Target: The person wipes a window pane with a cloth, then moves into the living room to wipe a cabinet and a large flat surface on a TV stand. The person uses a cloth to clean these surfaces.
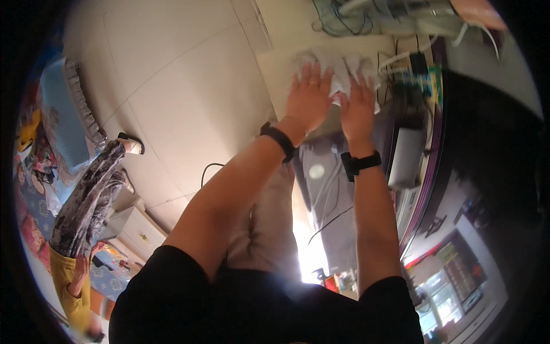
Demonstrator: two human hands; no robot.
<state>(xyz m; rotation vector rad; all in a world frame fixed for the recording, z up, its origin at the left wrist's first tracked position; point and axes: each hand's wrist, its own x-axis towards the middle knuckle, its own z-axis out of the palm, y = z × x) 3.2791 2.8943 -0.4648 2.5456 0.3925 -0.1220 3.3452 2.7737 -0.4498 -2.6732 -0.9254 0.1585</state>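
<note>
My left hand (308,101) lies palm down, fingers spread, on the near edge of a crumpled white cloth (339,66). Beside it, my right hand (359,109) rests on the right part of the same cloth, fingers pointing away from me. Both hands press from above, and neither is seen gripping a fold. The cloth lies on a pale cabinet top (283,77) and is blurred at its far edge. A small reddish patch shows between the hands. Dark bands circle both wrists.
A grey-white box-shaped device (406,157) and a black power adapter (418,63) with cables stand right of the hands, before a large glossy black television screen (481,172). A clear container with cables (352,19) is beyond. At left, a person in patterned trousers (90,202) is beside a bed.
</note>
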